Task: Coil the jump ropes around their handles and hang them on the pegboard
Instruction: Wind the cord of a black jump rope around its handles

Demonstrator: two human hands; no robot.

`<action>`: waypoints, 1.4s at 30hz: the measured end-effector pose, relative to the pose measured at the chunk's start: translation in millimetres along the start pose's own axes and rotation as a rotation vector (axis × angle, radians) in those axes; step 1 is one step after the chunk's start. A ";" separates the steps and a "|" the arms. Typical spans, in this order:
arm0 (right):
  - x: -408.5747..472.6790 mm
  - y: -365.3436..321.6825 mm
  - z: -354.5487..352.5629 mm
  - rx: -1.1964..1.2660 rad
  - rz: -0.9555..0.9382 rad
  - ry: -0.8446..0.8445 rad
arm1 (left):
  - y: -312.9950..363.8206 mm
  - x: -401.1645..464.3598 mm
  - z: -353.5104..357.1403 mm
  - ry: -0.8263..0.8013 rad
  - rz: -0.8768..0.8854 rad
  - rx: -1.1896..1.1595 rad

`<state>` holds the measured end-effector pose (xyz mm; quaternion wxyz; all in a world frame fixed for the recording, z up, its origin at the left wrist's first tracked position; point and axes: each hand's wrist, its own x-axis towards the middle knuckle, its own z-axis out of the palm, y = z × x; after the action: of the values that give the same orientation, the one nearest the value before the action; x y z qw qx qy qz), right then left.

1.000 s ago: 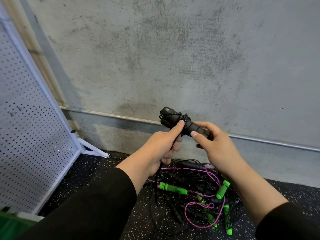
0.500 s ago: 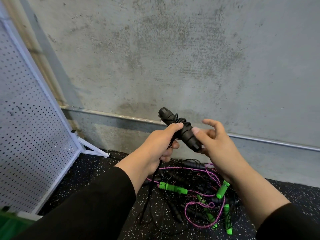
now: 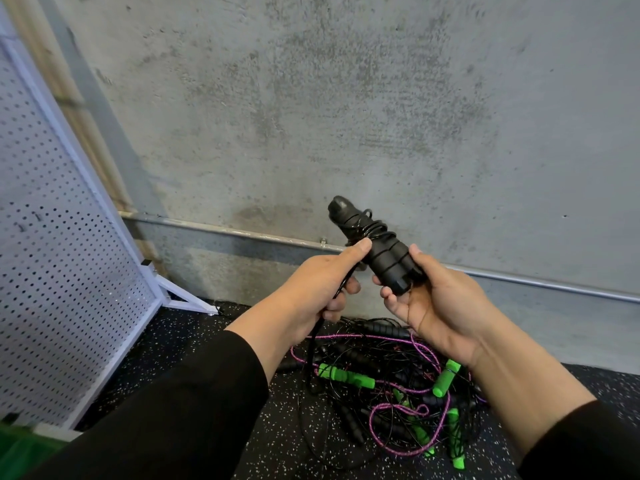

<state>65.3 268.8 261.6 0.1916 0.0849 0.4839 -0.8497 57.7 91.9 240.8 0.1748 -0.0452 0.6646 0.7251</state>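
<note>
A pair of black jump-rope handles (image 3: 374,247), held side by side and partly wrapped in thin black rope, tilts up and to the left in front of the wall. My right hand (image 3: 440,303) grips their lower end. My left hand (image 3: 318,289) pinches the black rope (image 3: 313,344) close to the handles, and the rope hangs down from it to the floor. A tangled pile of jump ropes (image 3: 388,386) with green handles, black handles and a purple cord lies on the floor below my hands. The white pegboard (image 3: 52,265) leans at the left.
A bare concrete wall (image 3: 346,116) with a metal conduit (image 3: 242,233) along its base stands right ahead. The floor is black speckled rubber (image 3: 194,327). The pegboard's white foot (image 3: 187,299) juts out onto the floor. Something green (image 3: 20,452) shows at the bottom left corner.
The handle bundle has turned from nearly level to tilted with its top up-left. My right hand moved lower, to the bundle's bottom end. My left hand kept hold of the rope.
</note>
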 end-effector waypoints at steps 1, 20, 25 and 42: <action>0.5 -1.0 0.1 0.001 -0.033 0.010 | -0.1 -0.5 -0.6 0.010 -0.003 0.035; 11.7 11.1 -8.3 -1.003 -0.505 0.208 | -0.1 -2.2 8.7 0.054 -0.117 -0.040; 7.3 15.2 -0.8 -1.126 -0.520 0.146 | -4.2 -1.4 8.0 0.111 -0.142 -0.086; 3.0 14.4 -6.4 -0.448 -0.022 -0.001 | -0.4 -0.2 9.7 0.030 -0.024 -0.093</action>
<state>68.1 267.0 245.9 0.1964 0.0346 0.6614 -0.7230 59.6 101.4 241.7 0.1711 -0.0720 0.6323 0.7522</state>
